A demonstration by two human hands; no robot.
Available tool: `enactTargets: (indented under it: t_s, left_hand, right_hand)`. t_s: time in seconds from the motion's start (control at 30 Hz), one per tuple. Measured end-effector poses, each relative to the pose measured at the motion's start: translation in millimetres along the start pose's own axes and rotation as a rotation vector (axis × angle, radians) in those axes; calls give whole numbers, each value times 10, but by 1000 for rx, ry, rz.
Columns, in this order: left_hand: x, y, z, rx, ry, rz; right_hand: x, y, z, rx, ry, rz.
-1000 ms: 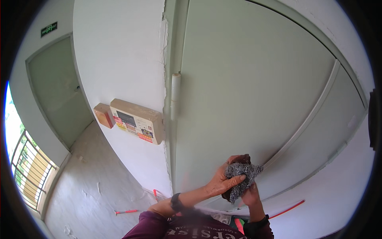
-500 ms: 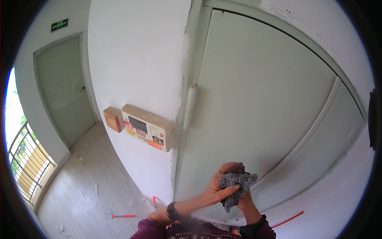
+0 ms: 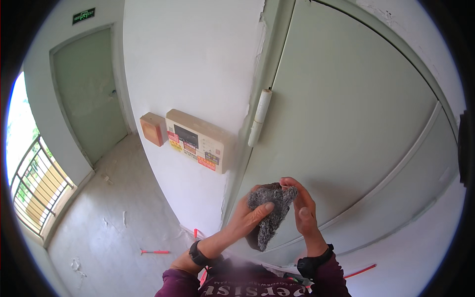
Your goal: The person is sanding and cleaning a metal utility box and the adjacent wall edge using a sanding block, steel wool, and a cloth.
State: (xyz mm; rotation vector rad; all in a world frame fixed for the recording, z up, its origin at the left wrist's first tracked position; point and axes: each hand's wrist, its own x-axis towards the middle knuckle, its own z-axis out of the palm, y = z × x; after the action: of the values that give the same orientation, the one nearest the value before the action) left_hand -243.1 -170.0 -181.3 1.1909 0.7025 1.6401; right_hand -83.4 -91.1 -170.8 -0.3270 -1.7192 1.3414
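Note:
Grey steel wool point(image 3: 269, 210), a loose tangled pad, is held up in front of the pale green door point(image 3: 351, 104). My left hand point(image 3: 245, 218) is closed round it, with the thumb pressed on its front. Behind the wool, a dark brown piece point(image 3: 253, 238) shows at the edge; its kind I cannot make out. My right hand point(image 3: 305, 210) stands at the wool's right side, fingers stretched up and fingertips touching its upper corner. A black band point(image 3: 199, 253) circles the left wrist, and another black band point(image 3: 314, 262) is on the right.
A cream wall panel with a small screen point(image 3: 197, 141) and an orange-fronted box point(image 3: 152, 129) stick out from the white wall. A white hinge point(image 3: 260, 118) runs along the door's edge. On the floor lie a red-handled tool point(image 3: 155, 252) and a red rod point(image 3: 360, 271). A railing point(image 3: 39, 185) stands far left.
My right hand has come out from behind the steel wool to its right side, its fingers straightening. The wool has shifted left and up in the view, still in my left hand. The view has turned slightly.

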Motion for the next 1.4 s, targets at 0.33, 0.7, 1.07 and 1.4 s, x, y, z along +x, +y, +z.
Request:
enactTargets:
  t_s: [0.33, 0.7, 1.07, 1.4]
  left_hand:
    - [70, -570, -173, 339, 234, 174]
    - [77, -442, -292, 887, 134, 236]
    - [-146, -657, -506, 783, 185, 194]
    - [-237, -702, -574, 766, 192, 158]
  right_hand:
    - [-60, 322, 174, -404, -45, 49]
    - [-20, 384, 282, -359, 143, -268]
    - [1503, -594, 129, -845, 46, -1003]
    - [1511, -469, 365, -1204, -231, -1254]
